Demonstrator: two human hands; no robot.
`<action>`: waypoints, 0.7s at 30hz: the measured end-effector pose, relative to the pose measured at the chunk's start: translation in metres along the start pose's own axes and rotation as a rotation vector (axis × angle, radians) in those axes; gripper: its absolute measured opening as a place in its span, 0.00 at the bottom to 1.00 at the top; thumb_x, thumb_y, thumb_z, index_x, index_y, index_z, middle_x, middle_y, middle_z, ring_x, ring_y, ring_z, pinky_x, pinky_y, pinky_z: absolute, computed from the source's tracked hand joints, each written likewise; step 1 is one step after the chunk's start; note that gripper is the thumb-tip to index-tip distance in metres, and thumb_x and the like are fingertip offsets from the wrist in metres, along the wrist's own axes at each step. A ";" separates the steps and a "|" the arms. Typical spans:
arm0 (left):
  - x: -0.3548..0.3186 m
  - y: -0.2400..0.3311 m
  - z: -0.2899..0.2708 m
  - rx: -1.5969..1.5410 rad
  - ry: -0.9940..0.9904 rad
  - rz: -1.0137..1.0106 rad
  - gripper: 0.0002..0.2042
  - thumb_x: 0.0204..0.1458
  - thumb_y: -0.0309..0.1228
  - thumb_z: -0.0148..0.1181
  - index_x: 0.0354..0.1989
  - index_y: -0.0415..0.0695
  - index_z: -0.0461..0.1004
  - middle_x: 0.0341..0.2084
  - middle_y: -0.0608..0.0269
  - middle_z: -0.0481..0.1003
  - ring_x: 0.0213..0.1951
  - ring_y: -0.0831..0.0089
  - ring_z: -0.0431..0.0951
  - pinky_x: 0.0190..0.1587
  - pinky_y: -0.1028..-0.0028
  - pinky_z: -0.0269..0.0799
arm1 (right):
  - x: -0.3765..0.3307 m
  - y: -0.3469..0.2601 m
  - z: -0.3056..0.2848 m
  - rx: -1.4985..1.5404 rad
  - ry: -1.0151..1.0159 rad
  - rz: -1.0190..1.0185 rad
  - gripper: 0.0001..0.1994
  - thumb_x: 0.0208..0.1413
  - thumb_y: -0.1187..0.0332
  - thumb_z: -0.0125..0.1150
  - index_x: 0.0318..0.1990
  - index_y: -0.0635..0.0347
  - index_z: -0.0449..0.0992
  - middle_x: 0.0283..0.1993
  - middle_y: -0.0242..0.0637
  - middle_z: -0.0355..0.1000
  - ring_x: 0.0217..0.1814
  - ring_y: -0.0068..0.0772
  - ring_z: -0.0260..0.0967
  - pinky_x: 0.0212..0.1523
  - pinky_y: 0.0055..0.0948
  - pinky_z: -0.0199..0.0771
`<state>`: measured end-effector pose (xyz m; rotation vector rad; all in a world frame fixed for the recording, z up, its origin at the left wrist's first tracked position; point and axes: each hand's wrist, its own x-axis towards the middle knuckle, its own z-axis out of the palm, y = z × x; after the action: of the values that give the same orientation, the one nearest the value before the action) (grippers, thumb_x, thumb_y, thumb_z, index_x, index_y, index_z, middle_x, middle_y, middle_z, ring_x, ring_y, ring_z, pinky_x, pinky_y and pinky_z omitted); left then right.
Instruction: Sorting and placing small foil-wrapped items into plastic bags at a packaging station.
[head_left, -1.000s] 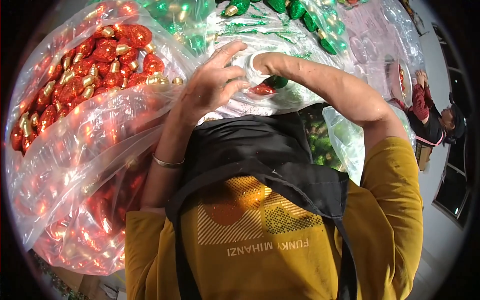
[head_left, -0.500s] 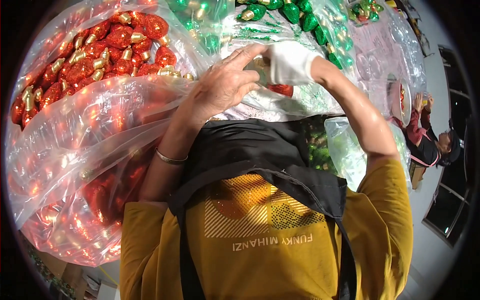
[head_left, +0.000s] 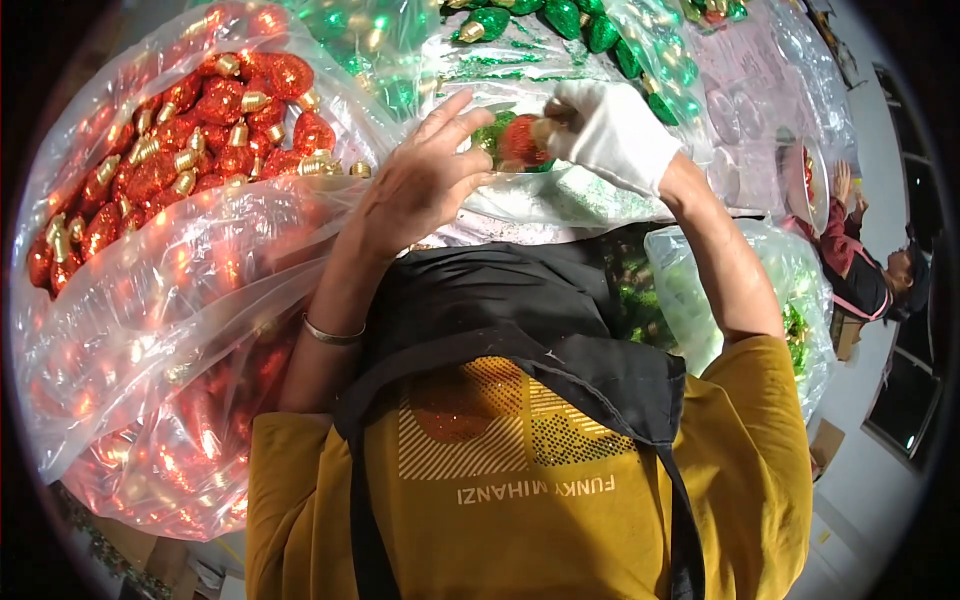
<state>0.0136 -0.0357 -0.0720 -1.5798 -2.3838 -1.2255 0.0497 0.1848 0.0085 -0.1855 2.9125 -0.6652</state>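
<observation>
My right hand, in a white glove, pinches a red glitter bulb ornament by its gold screw-like base. The bulb points left, toward my other hand. Bare and with a bangle on its wrist, my left hand has its fingers stretched apart just left of the bulb. Between the hands, partly behind the red bulb, lies a green glittery piece; whether my left fingertips touch it, I cannot tell. Both hands are over a work surface strewn with green glitter.
A large clear plastic bag of red bulb ornaments fills the left. Green bulb ornaments lie at the far edge, near bagged green ones. Another clear bag stands right of my lap. A co-worker is at the far right.
My right hand has moved right and turned, bringing the red bulb into view in its fingers. My left hand has shifted slightly left, its fingers spread wider.
</observation>
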 end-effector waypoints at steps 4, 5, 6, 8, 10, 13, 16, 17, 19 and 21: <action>0.000 0.002 0.002 0.053 -0.034 -0.004 0.04 0.46 0.23 0.62 0.30 0.39 0.73 0.50 0.48 0.69 0.59 0.47 0.63 0.58 0.59 0.63 | 0.012 0.012 0.010 0.204 -0.089 0.086 0.12 0.46 0.63 0.61 0.30 0.66 0.76 0.26 0.53 0.72 0.28 0.52 0.70 0.31 0.38 0.71; 0.000 0.002 0.002 0.025 -0.028 -0.013 0.04 0.46 0.23 0.62 0.30 0.39 0.73 0.49 0.48 0.69 0.59 0.47 0.63 0.58 0.59 0.63 | 0.016 0.019 0.010 0.150 -0.104 0.020 0.13 0.47 0.62 0.62 0.30 0.66 0.76 0.25 0.51 0.71 0.26 0.49 0.70 0.30 0.37 0.70; 0.001 0.003 0.002 -0.004 -0.020 -0.023 0.04 0.46 0.23 0.61 0.30 0.39 0.73 0.49 0.48 0.70 0.59 0.46 0.63 0.58 0.59 0.63 | 0.020 0.025 0.011 0.094 -0.119 -0.046 0.14 0.47 0.62 0.62 0.30 0.66 0.75 0.23 0.50 0.71 0.25 0.46 0.69 0.29 0.36 0.70; 0.003 0.003 0.002 -0.013 -0.042 -0.026 0.04 0.46 0.23 0.61 0.30 0.39 0.73 0.48 0.48 0.70 0.59 0.46 0.63 0.58 0.59 0.63 | 0.020 0.030 0.019 0.042 -0.135 -0.111 0.14 0.47 0.61 0.63 0.30 0.67 0.75 0.22 0.48 0.71 0.23 0.44 0.69 0.28 0.34 0.69; 0.002 0.003 0.002 -0.035 -0.073 -0.039 0.04 0.47 0.23 0.61 0.30 0.39 0.72 0.47 0.48 0.70 0.59 0.45 0.63 0.57 0.58 0.63 | 0.025 0.024 0.037 -0.038 -0.166 -0.104 0.15 0.47 0.59 0.63 0.29 0.66 0.75 0.22 0.47 0.71 0.23 0.44 0.68 0.27 0.34 0.69; -0.002 0.001 0.002 -0.035 -0.076 -0.047 0.03 0.48 0.24 0.60 0.30 0.39 0.74 0.47 0.51 0.70 0.60 0.49 0.62 0.57 0.61 0.63 | 0.028 0.025 0.038 -0.030 -0.260 -0.152 0.16 0.48 0.58 0.62 0.29 0.66 0.76 0.21 0.47 0.70 0.22 0.46 0.67 0.27 0.35 0.69; 0.000 0.001 0.002 -0.050 -0.054 -0.047 0.03 0.48 0.24 0.59 0.30 0.39 0.74 0.46 0.51 0.71 0.60 0.50 0.63 0.57 0.61 0.63 | 0.031 0.025 0.033 0.055 -0.424 -0.255 0.16 0.48 0.58 0.61 0.28 0.65 0.76 0.21 0.47 0.70 0.22 0.48 0.67 0.26 0.37 0.68; 0.002 0.001 0.002 -0.063 -0.040 -0.044 0.03 0.48 0.23 0.60 0.31 0.39 0.74 0.44 0.51 0.72 0.59 0.48 0.64 0.57 0.60 0.63 | 0.034 0.022 0.034 -0.026 -0.524 -0.221 0.15 0.48 0.59 0.61 0.27 0.65 0.76 0.21 0.48 0.70 0.22 0.49 0.67 0.26 0.38 0.68; 0.000 0.000 0.004 -0.081 -0.034 -0.046 0.04 0.47 0.23 0.60 0.31 0.40 0.73 0.43 0.50 0.72 0.57 0.47 0.65 0.58 0.60 0.62 | 0.037 0.016 0.042 -0.175 -0.726 -0.147 0.14 0.47 0.60 0.61 0.25 0.66 0.76 0.21 0.49 0.71 0.22 0.50 0.67 0.26 0.39 0.68; 0.002 -0.001 0.006 -0.057 -0.075 -0.029 0.04 0.48 0.24 0.60 0.32 0.38 0.74 0.41 0.52 0.72 0.58 0.50 0.65 0.57 0.60 0.63 | 0.041 0.037 0.077 -0.096 -0.607 -0.241 0.13 0.46 0.62 0.61 0.25 0.66 0.76 0.21 0.49 0.71 0.22 0.50 0.68 0.26 0.39 0.69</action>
<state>0.0143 -0.0307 -0.0757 -1.6413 -2.4460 -1.2725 0.0190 0.1794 -0.0817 -0.6349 2.3512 -0.4034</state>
